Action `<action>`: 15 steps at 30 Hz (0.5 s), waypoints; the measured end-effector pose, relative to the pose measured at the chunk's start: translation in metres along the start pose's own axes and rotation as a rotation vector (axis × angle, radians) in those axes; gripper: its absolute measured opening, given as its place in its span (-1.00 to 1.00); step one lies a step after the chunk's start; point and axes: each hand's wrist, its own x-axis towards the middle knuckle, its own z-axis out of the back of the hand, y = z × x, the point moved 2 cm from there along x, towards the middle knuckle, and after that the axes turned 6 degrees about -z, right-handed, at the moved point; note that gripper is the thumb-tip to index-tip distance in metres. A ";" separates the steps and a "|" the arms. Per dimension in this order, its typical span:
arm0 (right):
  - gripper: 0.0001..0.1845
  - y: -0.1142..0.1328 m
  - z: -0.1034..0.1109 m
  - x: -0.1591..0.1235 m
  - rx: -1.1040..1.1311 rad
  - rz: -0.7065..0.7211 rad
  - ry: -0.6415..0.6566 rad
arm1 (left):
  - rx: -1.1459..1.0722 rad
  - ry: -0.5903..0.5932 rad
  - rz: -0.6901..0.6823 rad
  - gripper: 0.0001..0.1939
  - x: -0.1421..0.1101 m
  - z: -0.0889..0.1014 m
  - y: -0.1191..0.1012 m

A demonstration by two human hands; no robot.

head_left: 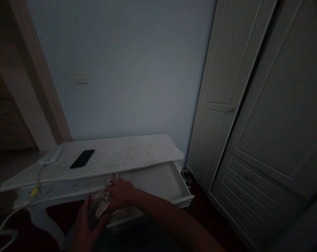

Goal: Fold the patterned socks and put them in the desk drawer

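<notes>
Both hands are together at the front of a white table point(126, 150), by its pulled-out drawer point(158, 180). Between them is a small crumpled bundle point(102, 202), beige and brown with a patterned part; the dim light hides its exact kind. My left hand point(86, 224) grips it from the left and below, thumb and fingers on either side. My right hand point(121, 194) closes on its right side, with the forearm crossing over the drawer front. Part of the drawer's inside is hidden behind the right arm.
On the tabletop lie a dark phone point(82, 159) and a white power strip point(52, 156) with a cable point(9, 218) hanging down at the left. A tall white wardrobe point(221, 87) stands at the right. Shoes point(186, 176) are on the floor beside the table.
</notes>
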 end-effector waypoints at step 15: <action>-0.04 0.014 0.054 -0.073 0.595 0.049 -0.030 | 0.014 0.129 0.009 -0.24 0.058 0.028 -0.026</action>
